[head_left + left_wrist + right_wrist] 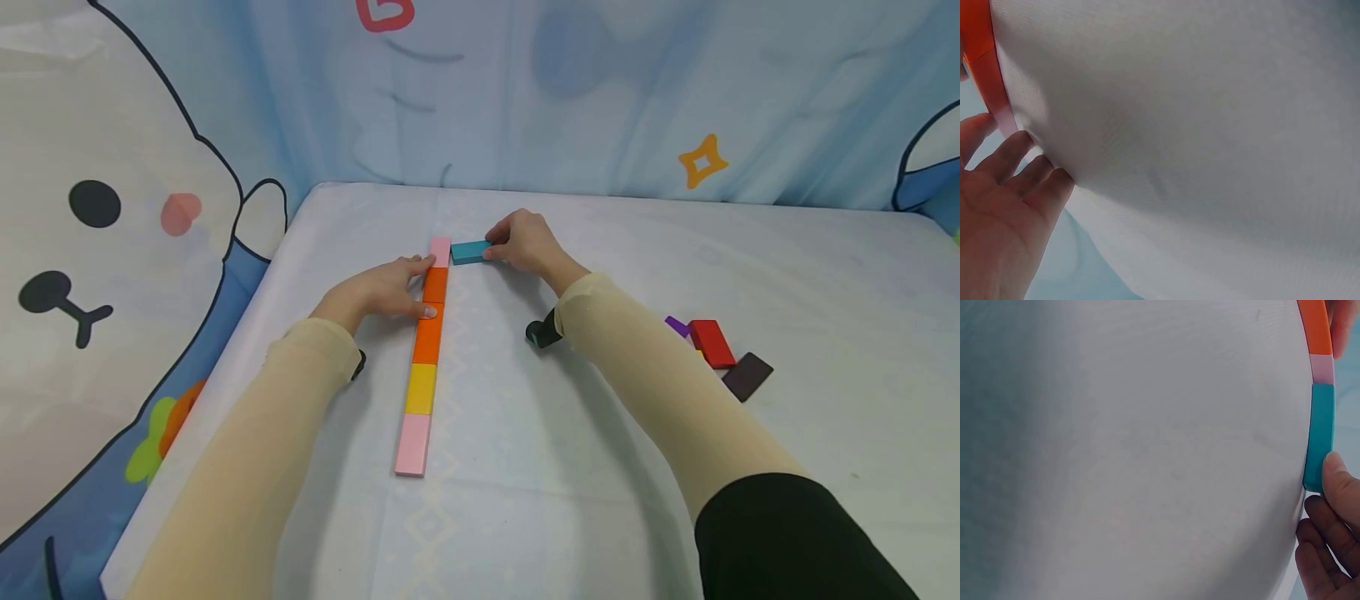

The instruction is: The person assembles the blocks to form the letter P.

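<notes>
In the head view a single-file row of flat blocks runs away from me: a pink block (413, 446) nearest, then a yellow block (421, 389), two orange blocks (428, 337) and a far pink block (440, 250). My left hand (378, 292) lies along the row's left side, its thumb on an orange block and a fingertip near the far pink one. A teal block (468, 252) sits crosswise at the far pink block's right side, its end against it or very close. Thumb and fingers of my right hand (525, 243) pinch the teal block's right end.
Right of my right forearm lie a red block (712, 343), a dark brown block (747, 377) and a purple block (677, 326); a sliver of yellow shows by the sleeve. A white cloth (480, 533) covers the table, with a printed blue curtain (600, 100) behind.
</notes>
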The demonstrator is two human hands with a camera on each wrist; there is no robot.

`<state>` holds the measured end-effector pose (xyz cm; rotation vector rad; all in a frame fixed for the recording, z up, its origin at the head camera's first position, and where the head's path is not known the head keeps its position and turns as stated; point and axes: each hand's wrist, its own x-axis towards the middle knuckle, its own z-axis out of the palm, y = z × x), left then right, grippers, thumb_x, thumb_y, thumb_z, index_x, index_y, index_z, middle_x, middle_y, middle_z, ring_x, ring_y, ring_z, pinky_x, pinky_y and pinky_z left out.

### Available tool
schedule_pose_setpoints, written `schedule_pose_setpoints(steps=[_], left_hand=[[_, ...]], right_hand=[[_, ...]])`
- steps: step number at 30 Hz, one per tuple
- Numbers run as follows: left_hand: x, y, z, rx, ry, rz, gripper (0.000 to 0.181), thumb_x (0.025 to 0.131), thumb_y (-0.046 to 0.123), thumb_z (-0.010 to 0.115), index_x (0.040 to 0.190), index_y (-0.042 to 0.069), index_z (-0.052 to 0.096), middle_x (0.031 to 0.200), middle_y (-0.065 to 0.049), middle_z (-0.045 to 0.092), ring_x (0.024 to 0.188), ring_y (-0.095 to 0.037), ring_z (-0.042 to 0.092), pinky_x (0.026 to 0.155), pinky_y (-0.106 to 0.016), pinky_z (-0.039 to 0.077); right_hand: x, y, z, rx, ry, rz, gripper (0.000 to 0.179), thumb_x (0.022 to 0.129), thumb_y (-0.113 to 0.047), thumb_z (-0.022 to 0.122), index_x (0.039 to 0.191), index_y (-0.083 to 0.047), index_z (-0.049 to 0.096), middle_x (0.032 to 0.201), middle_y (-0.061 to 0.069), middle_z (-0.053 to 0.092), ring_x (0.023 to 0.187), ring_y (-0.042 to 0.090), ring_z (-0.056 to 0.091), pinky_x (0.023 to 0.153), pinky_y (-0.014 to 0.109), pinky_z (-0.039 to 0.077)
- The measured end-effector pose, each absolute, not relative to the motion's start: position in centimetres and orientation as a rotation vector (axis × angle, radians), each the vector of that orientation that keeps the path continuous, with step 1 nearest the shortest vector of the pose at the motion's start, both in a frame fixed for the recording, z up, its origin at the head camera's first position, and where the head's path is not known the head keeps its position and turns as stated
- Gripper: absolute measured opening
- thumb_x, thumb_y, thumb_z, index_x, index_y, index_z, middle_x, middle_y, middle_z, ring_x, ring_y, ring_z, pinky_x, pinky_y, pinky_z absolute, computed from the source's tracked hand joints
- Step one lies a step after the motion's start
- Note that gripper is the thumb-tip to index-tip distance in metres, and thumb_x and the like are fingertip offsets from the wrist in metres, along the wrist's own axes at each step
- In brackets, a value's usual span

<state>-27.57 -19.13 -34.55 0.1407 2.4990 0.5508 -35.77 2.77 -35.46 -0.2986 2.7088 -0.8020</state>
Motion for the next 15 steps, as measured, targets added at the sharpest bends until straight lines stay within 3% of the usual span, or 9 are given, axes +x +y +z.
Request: schedule_pose_setpoints(steps=[15], left_hand=[[-27.60, -19.18, -34.69, 0.143, 2.501, 0.549, 0.092, 0.096, 0.038, 0.070, 0.166, 0.031, 0.010, 0.175, -0.004, 0.007, 0.161, -0.029, 0.008, 0.129, -0.056, 0.017]], right_hand=[[-35.54, 3.00, -35.08, -0.286, 2.688, -0.793, 0.044, 0.099, -0.022, 0.068, 0.140, -0.006, 0.062, 0.135, 0.012, 0.065, 0.116, 0.025, 0.057, 0.103, 0.038, 0.053]])
